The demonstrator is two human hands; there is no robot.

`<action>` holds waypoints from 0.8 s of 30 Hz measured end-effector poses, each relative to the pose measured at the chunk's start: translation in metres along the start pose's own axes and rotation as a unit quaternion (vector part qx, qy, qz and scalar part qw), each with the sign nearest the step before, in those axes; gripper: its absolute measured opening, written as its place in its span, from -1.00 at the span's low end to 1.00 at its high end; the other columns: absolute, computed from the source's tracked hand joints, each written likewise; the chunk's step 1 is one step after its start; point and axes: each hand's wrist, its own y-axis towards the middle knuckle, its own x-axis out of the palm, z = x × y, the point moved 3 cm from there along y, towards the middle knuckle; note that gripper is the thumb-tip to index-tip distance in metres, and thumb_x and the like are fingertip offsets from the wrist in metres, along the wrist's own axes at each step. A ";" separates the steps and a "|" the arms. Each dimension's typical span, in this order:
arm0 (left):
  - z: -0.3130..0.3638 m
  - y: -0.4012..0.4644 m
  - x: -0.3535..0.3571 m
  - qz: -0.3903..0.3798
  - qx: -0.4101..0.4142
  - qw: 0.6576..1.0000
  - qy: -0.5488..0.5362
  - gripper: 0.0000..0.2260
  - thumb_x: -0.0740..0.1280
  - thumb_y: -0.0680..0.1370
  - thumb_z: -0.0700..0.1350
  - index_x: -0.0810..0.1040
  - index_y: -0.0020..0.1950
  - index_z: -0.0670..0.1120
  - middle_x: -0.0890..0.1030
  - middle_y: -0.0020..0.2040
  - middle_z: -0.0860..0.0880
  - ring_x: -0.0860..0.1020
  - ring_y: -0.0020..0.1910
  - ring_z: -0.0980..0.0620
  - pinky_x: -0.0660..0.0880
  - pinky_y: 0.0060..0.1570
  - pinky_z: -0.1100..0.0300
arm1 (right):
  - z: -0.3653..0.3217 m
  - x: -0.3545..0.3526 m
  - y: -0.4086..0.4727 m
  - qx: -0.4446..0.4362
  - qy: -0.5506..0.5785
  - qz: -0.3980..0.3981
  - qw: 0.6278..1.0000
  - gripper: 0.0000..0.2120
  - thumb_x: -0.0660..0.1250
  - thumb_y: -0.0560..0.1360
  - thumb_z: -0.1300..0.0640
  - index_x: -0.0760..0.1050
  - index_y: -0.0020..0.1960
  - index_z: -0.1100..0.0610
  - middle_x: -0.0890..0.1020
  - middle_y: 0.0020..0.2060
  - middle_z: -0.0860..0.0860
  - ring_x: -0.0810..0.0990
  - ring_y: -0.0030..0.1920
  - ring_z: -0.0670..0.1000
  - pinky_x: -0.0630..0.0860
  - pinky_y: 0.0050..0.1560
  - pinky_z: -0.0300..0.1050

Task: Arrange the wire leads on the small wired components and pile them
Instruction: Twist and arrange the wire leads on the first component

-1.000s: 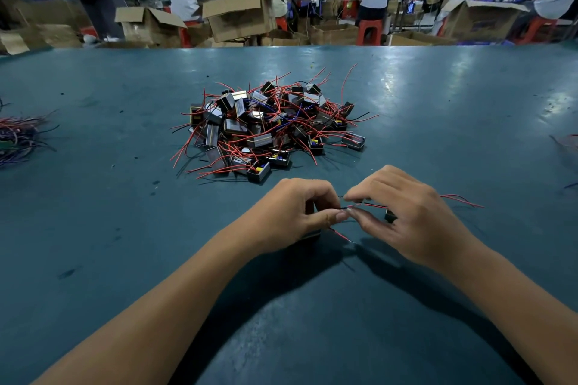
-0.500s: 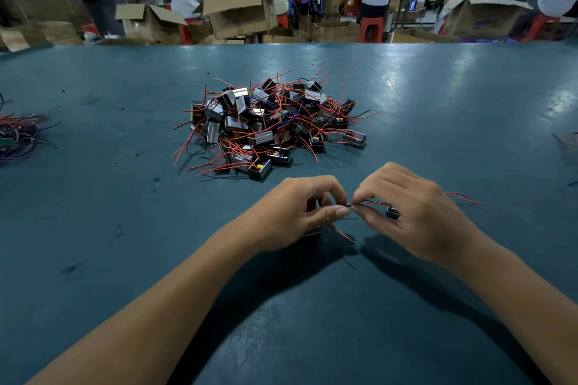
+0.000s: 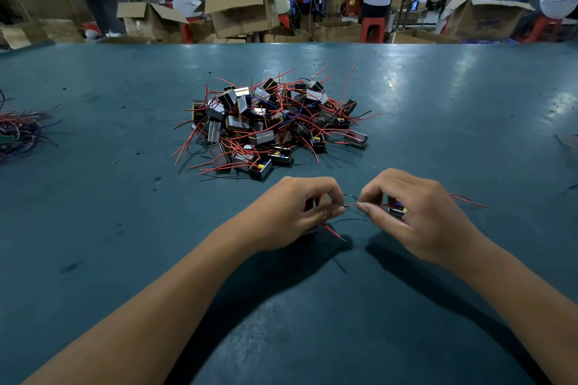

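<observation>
Teal table [image 3: 438,97], component pile [image 3: 272,125]

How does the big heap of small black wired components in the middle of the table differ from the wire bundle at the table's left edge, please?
The heap of small black wired components is full of boxy bodies with mostly red leads sticking out; the wire bundle at the left edge looks like loose strands, red mixed with dark ones, with no boxes plainly visible. The heap mounds up in full view; the bundle lies flatter and is cut off by the frame. Both rest on the teal table.

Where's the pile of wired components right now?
Head view: the pile sits mid-table on the green table, just beyond the left hand and right hand.
</observation>
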 end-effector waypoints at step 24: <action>-0.019 0.001 -0.007 0.089 -0.097 0.991 -0.007 -0.87 0.44 0.57 -0.01 0.53 0.04 0.02 0.56 -0.36 0.11 0.43 -0.43 0.20 0.33 -0.37 0.36 | 0.006 0.028 0.012 0.172 0.010 -0.018 0.985 -0.93 0.39 0.53 0.15 0.57 -0.13 0.06 0.58 -0.28 -0.15 0.51 -0.24 -0.13 0.35 -0.19 -0.39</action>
